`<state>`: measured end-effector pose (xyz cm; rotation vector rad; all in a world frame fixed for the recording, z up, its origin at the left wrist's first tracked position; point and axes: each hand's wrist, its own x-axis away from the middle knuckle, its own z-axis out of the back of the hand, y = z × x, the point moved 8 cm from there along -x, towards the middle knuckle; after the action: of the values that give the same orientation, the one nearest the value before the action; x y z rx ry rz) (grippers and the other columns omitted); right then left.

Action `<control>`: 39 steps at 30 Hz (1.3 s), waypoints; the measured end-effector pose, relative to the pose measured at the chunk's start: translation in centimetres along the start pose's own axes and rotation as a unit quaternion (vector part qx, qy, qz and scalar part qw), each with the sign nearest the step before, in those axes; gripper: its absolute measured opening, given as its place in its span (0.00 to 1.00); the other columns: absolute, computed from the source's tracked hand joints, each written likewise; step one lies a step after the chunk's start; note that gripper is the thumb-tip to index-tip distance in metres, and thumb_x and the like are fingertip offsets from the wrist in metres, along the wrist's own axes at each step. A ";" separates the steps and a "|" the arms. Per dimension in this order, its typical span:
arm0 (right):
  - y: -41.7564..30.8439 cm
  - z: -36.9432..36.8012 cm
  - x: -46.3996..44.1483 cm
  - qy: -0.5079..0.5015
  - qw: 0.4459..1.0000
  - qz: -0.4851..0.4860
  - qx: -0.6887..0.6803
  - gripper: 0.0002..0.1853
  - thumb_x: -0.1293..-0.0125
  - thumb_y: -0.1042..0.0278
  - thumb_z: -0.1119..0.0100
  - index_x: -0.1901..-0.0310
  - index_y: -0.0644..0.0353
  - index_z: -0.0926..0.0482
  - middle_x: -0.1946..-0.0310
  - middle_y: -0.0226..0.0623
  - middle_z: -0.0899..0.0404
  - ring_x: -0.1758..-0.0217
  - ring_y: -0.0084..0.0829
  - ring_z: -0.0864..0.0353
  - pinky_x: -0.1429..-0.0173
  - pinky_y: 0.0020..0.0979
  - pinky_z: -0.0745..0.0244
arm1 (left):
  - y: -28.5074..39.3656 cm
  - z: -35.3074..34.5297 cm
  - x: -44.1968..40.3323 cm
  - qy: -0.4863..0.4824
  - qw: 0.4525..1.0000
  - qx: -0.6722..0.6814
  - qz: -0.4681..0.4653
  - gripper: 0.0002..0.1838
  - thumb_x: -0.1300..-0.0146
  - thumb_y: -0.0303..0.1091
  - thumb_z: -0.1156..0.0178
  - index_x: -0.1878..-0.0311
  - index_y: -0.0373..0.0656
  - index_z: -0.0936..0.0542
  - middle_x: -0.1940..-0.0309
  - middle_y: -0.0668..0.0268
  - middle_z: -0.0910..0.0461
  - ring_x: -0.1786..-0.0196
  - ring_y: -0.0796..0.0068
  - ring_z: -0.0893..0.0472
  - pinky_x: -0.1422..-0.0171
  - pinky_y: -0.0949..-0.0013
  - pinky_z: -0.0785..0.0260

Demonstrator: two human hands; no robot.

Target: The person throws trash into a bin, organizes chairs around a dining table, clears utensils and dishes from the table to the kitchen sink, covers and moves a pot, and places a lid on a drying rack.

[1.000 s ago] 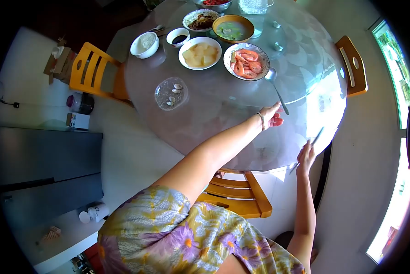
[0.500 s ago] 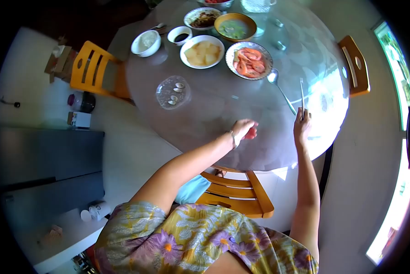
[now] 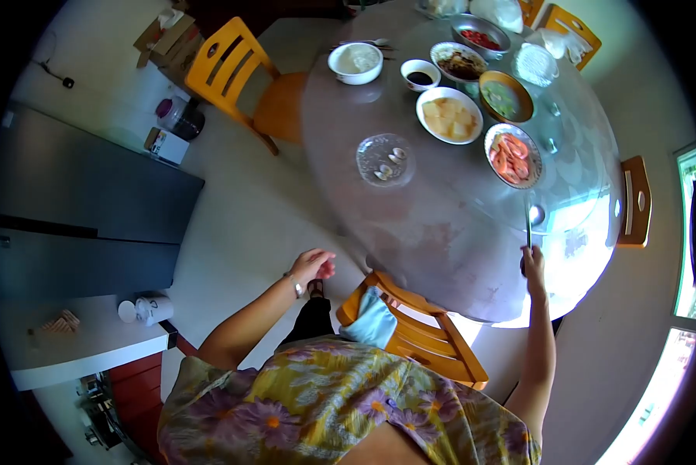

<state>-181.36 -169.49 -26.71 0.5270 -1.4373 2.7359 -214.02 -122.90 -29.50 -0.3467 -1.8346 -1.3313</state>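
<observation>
My right hand (image 3: 535,267), above the table's right front edge, is closed around a thin utensil (image 3: 529,225) pointing away from me. Beside its tip is the shiny bowl of a spoon (image 3: 537,214); the spoon's handle runs toward the same hand and appears gripped with it. My left hand (image 3: 314,266) hangs over the floor, left of the chair. Its fingers are loosely bent and somewhat apart, with nothing visible in them. Closest to my right hand is a plate of shrimp (image 3: 510,157). A clear plate with several shells (image 3: 375,172) lies nearer the table's left side.
Dishes stand at the back of the round table (image 3: 441,232): a white bowl (image 3: 355,76), dark sauce (image 3: 419,78), pale chunks (image 3: 449,116) and a soup bowl (image 3: 506,96). A wooden chair (image 3: 433,341) with a blue cloth (image 3: 372,319) stands before me.
My left hand has moved left, off the table's front area and over the floor. The view has swung left. The spoon now sits farther from the shrimp plate, alongside the thin utensil.
</observation>
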 end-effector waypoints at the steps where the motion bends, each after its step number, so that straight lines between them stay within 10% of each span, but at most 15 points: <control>1: -0.1 -1.4 2.2 -0.017 0.990 -0.015 -0.138 0.10 0.37 0.65 0.53 0.68 0.63 0.29 0.90 0.22 0.41 0.90 0.14 0.44 0.88 0.20 0.52 | -1.4 2.8 0.7 0.022 0.999 0.022 0.014 0.10 0.36 0.37 0.49 0.61 0.42 0.23 0.75 0.68 0.23 0.72 0.77 0.21 0.69 0.78 0.28; 10: -20.7 -18.2 14.3 0.024 0.961 0.036 -0.274 0.16 0.32 0.54 0.58 0.76 0.52 0.38 0.89 0.21 0.43 0.90 0.13 0.49 0.86 0.19 0.54 | -5.9 22.3 4.4 0.049 0.987 0.102 0.112 0.09 0.39 0.37 0.47 0.60 0.43 0.25 0.72 0.65 0.23 0.69 0.71 0.22 0.62 0.70 0.28; 12: -25.8 -21.1 15.7 0.123 0.958 0.123 -0.229 0.18 0.31 0.53 0.59 0.77 0.52 0.38 0.89 0.22 0.43 0.89 0.14 0.48 0.85 0.20 0.53 | -3.8 27.0 3.8 0.030 0.994 0.085 0.058 0.08 0.39 0.37 0.48 0.63 0.44 0.24 0.74 0.66 0.22 0.71 0.75 0.22 0.64 0.72 0.28; 16: -30.9 -31.8 14.9 0.000 0.941 0.095 -0.324 0.16 0.31 0.57 0.62 0.73 0.58 0.36 0.84 0.27 0.37 0.85 0.18 0.38 0.83 0.20 0.42 | 2.5 36.0 4.2 0.131 0.982 0.130 -0.043 0.09 0.37 0.36 0.50 0.60 0.43 0.25 0.74 0.67 0.23 0.71 0.75 0.22 0.64 0.73 0.28; 26: -37.5 -45.2 12.7 -0.053 0.948 0.041 -0.311 0.13 0.32 0.60 0.56 0.57 0.61 0.29 0.85 0.22 0.40 0.86 0.14 0.42 0.83 0.17 0.48 | 8.2 38.7 1.3 0.054 0.992 0.108 -0.027 0.11 0.36 0.36 0.51 0.56 0.41 0.26 0.68 0.63 0.23 0.67 0.73 0.21 0.63 0.73 0.28; 36: -41.0 -51.5 0.2 0.056 0.923 0.026 -0.380 0.20 0.36 0.61 0.47 0.85 0.53 0.36 0.85 0.13 0.45 0.81 0.09 0.51 0.79 0.20 0.57 | 33.7 50.7 -8.8 0.146 0.977 -0.055 -0.145 0.13 0.37 0.40 0.48 0.54 0.43 0.28 0.67 0.63 0.23 0.66 0.75 0.22 0.63 0.74 0.30; 39: -43.9 -57.3 -2.5 -0.095 0.909 -0.106 -0.391 0.21 0.38 0.53 0.46 0.86 0.52 0.34 0.87 0.15 0.42 0.84 0.11 0.48 0.81 0.22 0.56 | 41.3 53.7 -12.0 0.174 0.967 -0.076 -0.168 0.14 0.37 0.40 0.48 0.52 0.42 0.29 0.64 0.63 0.23 0.64 0.75 0.22 0.61 0.74 0.29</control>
<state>-188.65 -97.79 -22.35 0.8289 -2.1659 1.7495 -204.65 -55.97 -16.76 0.1253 -1.5409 -1.6513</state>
